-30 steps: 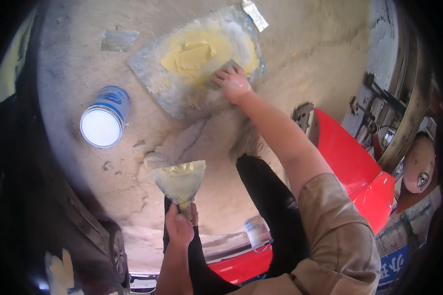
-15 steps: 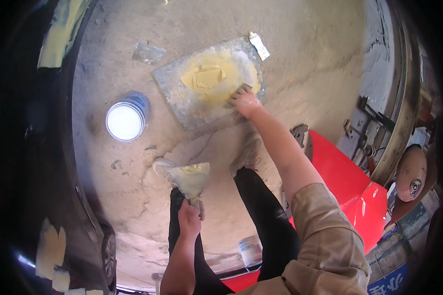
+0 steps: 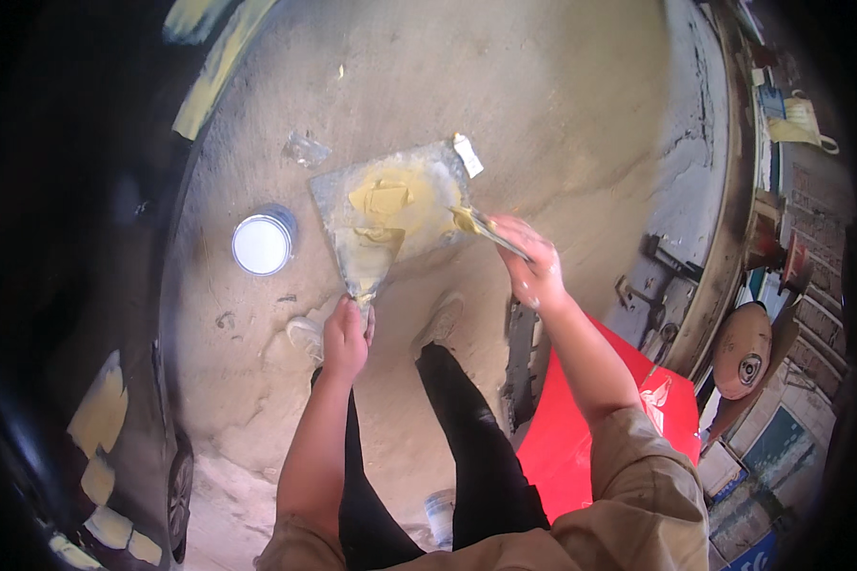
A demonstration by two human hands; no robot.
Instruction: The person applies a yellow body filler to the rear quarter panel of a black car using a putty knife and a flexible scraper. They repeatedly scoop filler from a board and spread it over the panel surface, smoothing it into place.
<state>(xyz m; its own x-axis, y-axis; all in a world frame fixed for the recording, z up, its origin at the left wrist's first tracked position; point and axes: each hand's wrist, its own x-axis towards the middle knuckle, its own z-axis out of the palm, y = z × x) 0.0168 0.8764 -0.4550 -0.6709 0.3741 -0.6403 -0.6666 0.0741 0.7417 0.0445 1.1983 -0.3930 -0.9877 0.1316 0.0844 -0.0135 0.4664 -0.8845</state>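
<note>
The left hand is wrapped round a putty knife; the right hand pinches a flat scraper — yellow paste on its left end. Beyond lies the smeared board, a white tube at its far right corner — a tin to the left.

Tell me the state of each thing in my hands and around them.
Left hand, gripping putty knife
Putty knife, yellow putty along blade edge
Right hand, gripping flat spreader
Flat spreader, putty at tip
Mixing board, flat, smeared with putty
White tube, lying down
White-topped can, upright
Silvery sheet, lying flat
</note>
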